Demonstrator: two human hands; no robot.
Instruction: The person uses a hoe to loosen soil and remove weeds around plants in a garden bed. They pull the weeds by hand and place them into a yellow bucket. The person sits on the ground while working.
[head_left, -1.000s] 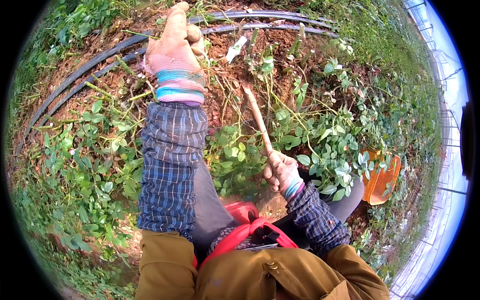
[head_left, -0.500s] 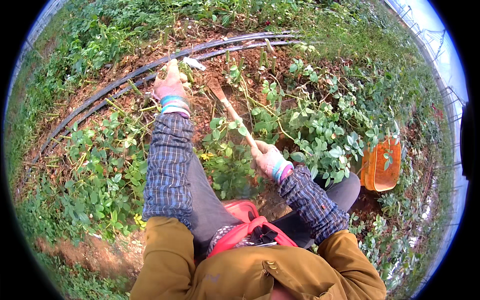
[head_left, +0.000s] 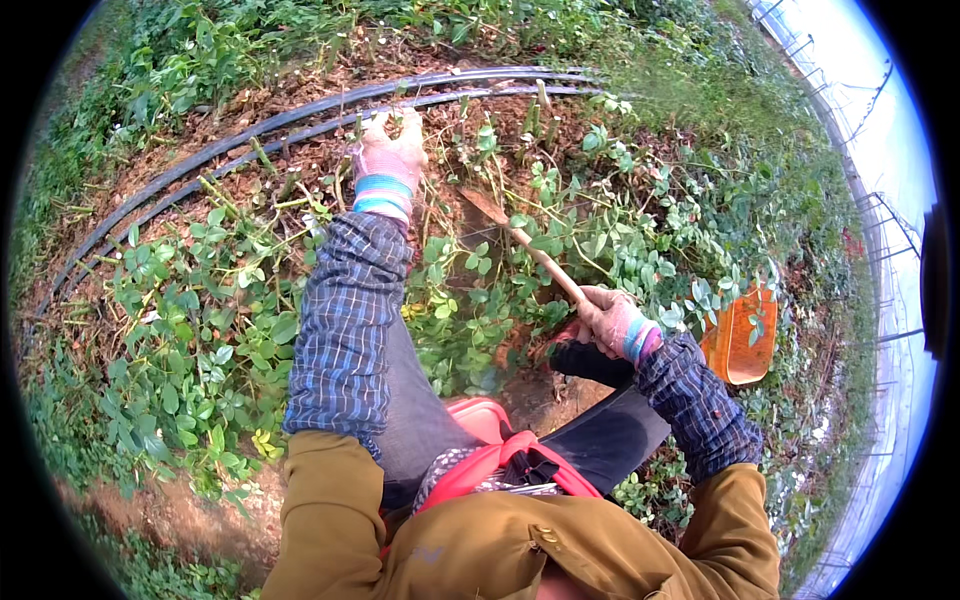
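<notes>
My left hand [head_left: 390,158], in a dirty pale glove with a striped cuff, reaches the reddish soil just in front of the black pipes. Its fingers are curled inward; whatever lies between them is hidden. My right hand [head_left: 612,318], gloved alike, is wrapped round the wooden handle of a narrow, rusty-bladed hand tool [head_left: 540,258]. The blade points up and left, over soil and leafy stems, to the right of my left wrist. Cut green stubs and leafy rose-like plants [head_left: 600,240] surround both hands.
Two black pipes [head_left: 300,125] curve across the bed beyond my left hand. An orange plastic container [head_left: 748,340] sits among leaves at the right. Dense plants [head_left: 190,370] grow to my left. A red cloth [head_left: 490,455] is tied at my waist between my legs.
My left hand has shifted right, and the white piece beside it is no longer visible. My right hand has moved right with the tool, whose blade has followed to the right.
</notes>
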